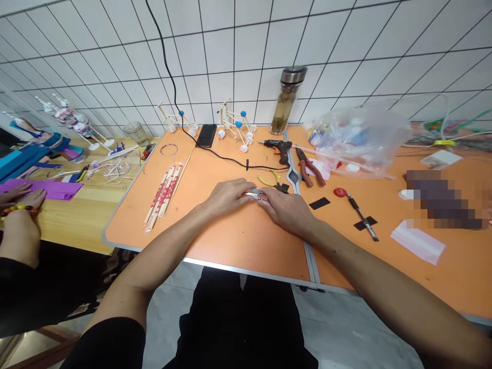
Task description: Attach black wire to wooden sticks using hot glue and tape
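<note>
My two hands meet over the orange table [215, 238]. My left hand [229, 197] is closed with its fingertips on one end of a slim white-and-grey piece [253, 195]. My right hand [287, 209] pinches the other end from the right. Fingers cover much of this piece, so its kind is unclear. Just beyond my right hand lie yellow-handled pliers [269, 179], their dark head close to my knuckles. A black glue gun [279, 149] and red-handled pliers [310, 168] rest further back.
Wrapped chopsticks [164, 195] lie left; stick models [235, 125], a phone [206, 135] and a tea bottle [287, 102] stand behind. A black cord [226, 158] crosses the table. Rightward are a pen [361, 215] and plastic bag [357, 136]. Another person's hand [28, 200] rests at far left.
</note>
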A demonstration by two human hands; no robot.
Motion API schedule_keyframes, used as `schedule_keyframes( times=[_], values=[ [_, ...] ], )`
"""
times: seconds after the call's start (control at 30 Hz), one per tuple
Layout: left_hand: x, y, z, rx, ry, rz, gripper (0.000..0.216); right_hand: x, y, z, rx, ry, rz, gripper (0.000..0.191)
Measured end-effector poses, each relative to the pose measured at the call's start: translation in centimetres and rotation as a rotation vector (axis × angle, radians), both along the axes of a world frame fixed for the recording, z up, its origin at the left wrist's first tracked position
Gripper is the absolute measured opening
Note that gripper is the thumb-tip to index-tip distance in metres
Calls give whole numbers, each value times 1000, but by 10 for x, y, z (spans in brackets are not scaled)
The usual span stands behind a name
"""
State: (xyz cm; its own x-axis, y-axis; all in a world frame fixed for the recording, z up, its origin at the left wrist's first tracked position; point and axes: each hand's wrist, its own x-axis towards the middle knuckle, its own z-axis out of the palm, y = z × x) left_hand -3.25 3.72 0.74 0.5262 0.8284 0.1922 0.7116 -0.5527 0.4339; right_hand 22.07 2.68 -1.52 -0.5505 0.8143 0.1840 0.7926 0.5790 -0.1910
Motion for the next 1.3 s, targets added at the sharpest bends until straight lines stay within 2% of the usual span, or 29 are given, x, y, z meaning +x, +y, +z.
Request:
schedule_keyframes(
  times=[0.27, 0.5, 0.77, 0.93, 1.17, 1.3],
  values=[
    [-8, 7, -4, 176, 217, -83, 36, -3, 5, 7, -83, -57, -3, 35],
    [-9, 9, -6, 120, 195, -63, 38, -6, 10, 12, -128, -28, 42, 30],
    [-11, 16, -11, -50, -122, -38, 36, 0, 8, -3, -53, 54, 57, 39],
    [-11, 19, -13, -136, -344, -33, 36, 2, 5, -4, -70, 135, 29, 41],
    [-3, 14, -14, -198, -433, 21, 46, -1, 1, -2, -104, 196, -44, 41],
    [2, 12, -14, -263, -519, -1, 51, -2, -1, -2, -97, 249, -35, 32]
  ],
)
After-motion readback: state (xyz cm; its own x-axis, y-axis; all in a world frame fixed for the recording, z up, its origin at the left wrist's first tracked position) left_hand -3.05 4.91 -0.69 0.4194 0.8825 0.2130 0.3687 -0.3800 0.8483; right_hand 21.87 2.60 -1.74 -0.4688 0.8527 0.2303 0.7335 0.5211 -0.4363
